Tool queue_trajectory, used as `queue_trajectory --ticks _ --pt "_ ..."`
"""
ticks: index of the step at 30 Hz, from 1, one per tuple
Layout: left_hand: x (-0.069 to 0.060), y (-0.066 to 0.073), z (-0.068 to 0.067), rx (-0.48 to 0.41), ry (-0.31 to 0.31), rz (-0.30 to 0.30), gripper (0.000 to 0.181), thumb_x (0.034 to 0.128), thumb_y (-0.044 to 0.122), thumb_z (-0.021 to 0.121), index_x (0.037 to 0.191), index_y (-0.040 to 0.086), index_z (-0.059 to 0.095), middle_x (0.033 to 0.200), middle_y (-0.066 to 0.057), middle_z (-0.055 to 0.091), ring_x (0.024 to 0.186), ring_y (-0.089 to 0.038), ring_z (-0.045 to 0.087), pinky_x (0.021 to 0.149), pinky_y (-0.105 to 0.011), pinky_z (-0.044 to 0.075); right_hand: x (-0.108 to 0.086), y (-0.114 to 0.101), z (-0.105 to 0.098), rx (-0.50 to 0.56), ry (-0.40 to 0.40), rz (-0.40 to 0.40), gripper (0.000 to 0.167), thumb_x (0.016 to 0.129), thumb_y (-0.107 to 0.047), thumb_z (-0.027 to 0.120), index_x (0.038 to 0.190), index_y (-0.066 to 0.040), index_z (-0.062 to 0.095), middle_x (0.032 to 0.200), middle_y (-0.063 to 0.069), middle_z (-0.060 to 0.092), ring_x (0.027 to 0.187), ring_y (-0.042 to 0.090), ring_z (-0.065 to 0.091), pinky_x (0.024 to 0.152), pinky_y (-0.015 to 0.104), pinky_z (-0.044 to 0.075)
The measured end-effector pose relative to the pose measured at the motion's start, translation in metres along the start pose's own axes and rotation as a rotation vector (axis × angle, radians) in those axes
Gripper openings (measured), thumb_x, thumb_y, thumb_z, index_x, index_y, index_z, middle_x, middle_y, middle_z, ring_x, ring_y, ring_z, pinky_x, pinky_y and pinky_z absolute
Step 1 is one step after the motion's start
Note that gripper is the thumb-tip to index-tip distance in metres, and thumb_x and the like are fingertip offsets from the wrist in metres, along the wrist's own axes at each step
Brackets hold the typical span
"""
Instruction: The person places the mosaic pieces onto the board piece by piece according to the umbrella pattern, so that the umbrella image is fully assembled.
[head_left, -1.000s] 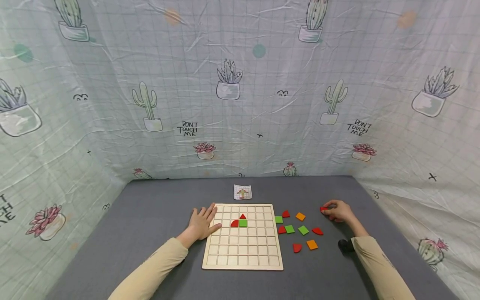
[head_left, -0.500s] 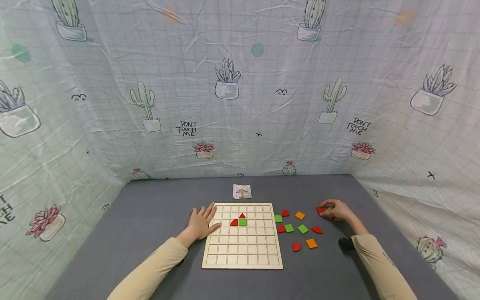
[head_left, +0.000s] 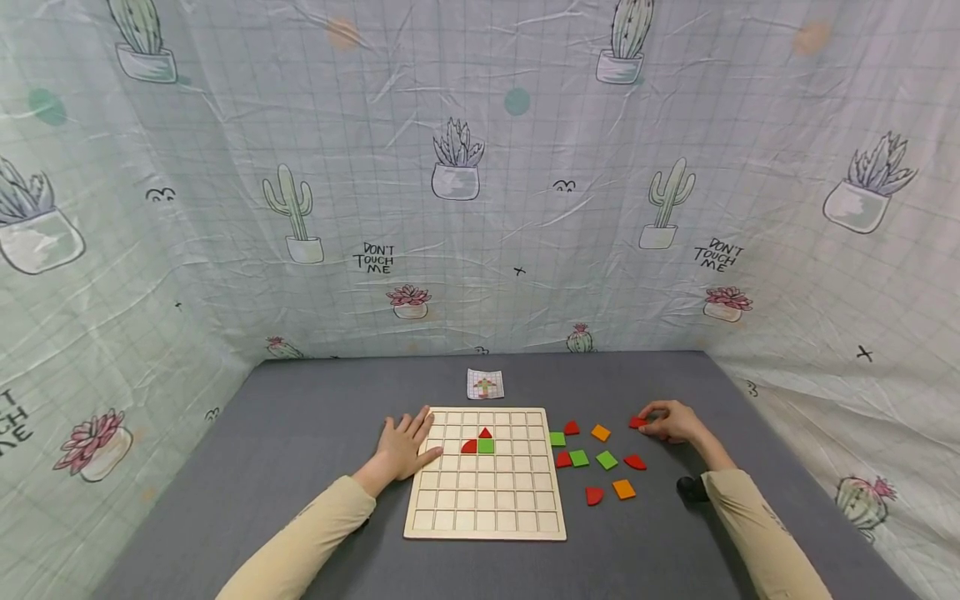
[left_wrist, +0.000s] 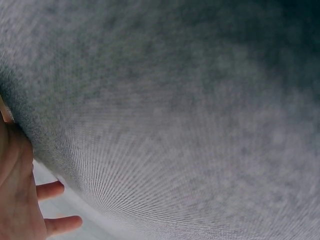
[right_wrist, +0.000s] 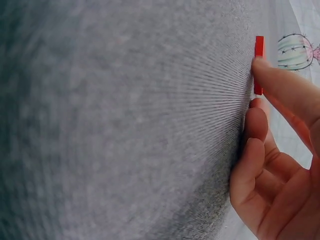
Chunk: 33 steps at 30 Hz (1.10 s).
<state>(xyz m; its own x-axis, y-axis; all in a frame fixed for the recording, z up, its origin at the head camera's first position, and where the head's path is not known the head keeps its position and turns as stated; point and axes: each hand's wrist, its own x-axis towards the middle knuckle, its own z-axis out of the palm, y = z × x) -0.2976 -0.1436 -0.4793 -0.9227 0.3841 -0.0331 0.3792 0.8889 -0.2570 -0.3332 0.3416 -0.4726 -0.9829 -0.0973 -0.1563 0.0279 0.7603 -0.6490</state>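
Observation:
In the head view my left hand [head_left: 400,447] lies with fingers spread on the upper left edge of the wooden grid board [head_left: 454,500]; in the left wrist view only part of that hand [left_wrist: 22,195] shows. On the board a red triangle tile [head_left: 485,433] sits above a green square tile [head_left: 486,447], with a red quarter-circle tile [head_left: 469,447] to its left. Over at the right, my right hand [head_left: 671,422] pinches a red tile [head_left: 637,422] at the table surface. The right wrist view shows this tile edge-on, partly covered by a finger.
Between board and right hand lie loose tiles: several red ones [head_left: 594,496], green squares [head_left: 607,460] and two orange squares [head_left: 624,489]. A small pattern card [head_left: 485,384] lies behind the board. Printed curtains [head_left: 517,208] enclose the grey table [head_left: 322,392].
The red tile at my right fingertips has shifted left and turned, and the right hand has moved slightly left. My left hand and the tiles on the board have stayed put.

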Motion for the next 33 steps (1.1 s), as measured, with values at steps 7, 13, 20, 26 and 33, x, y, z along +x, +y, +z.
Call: queue_trajectory --ticks 7,13,20,26,33 --pt "0.0 0.0 -0.001 0.004 -0.01 -0.006 0.069 0.0897 0.057 0.03 0.14 0.011 0.029 0.147 -0.005 0.027 0.125 -0.029 0.039 0.093 -0.056 0.029 -0.002 -0.004 0.001 -0.014 -0.004 -0.005 0.033 0.079 -0.02 0.068 0.107 -0.004 0.061 0.055 -0.002 0.053 0.052 0.012 0.046 0.048 0.028 0.041" --pt "0.009 -0.004 0.017 0.004 0.01 -0.022 0.073 0.089 0.063 0.016 0.145 0.016 0.015 0.151 -0.002 0.013 0.126 -0.029 0.036 0.092 -0.058 0.027 -0.001 -0.006 0.002 -0.064 0.038 0.024 0.049 0.07 -0.04 0.074 0.093 -0.002 0.054 0.064 0.005 0.055 0.056 0.015 0.05 0.05 0.029 0.045" --pt "0.005 -0.002 0.006 -0.009 -0.025 -0.022 0.072 0.0892 0.061 0.023 0.143 0.014 0.022 0.15 -0.003 0.019 0.128 -0.028 0.036 0.094 -0.057 0.027 0.003 -0.009 0.007 -0.206 0.069 0.02 0.059 0.062 -0.061 0.07 0.076 -0.007 0.051 0.067 0.005 0.047 0.053 0.016 0.046 0.046 0.027 0.037" --pt "-0.002 0.0 -0.006 0.004 -0.004 -0.008 0.067 0.09 0.057 0.03 0.14 0.012 0.03 0.146 -0.004 0.027 0.124 -0.029 0.039 0.092 -0.055 0.03 0.002 -0.02 0.011 -0.252 0.082 0.074 0.047 0.069 -0.048 0.071 0.082 -0.008 0.051 0.069 0.004 0.047 0.055 0.016 0.046 0.048 0.027 0.037" --pt "0.013 -0.005 0.023 0.006 0.012 -0.015 0.074 0.0884 0.064 0.011 0.145 0.017 0.012 0.152 -0.001 0.011 0.127 -0.028 0.035 0.092 -0.059 0.027 0.004 -0.015 0.012 -0.25 0.081 0.012 0.039 0.073 -0.038 0.072 0.09 -0.008 0.053 0.077 0.008 0.05 0.055 0.015 0.046 0.047 0.026 0.04"
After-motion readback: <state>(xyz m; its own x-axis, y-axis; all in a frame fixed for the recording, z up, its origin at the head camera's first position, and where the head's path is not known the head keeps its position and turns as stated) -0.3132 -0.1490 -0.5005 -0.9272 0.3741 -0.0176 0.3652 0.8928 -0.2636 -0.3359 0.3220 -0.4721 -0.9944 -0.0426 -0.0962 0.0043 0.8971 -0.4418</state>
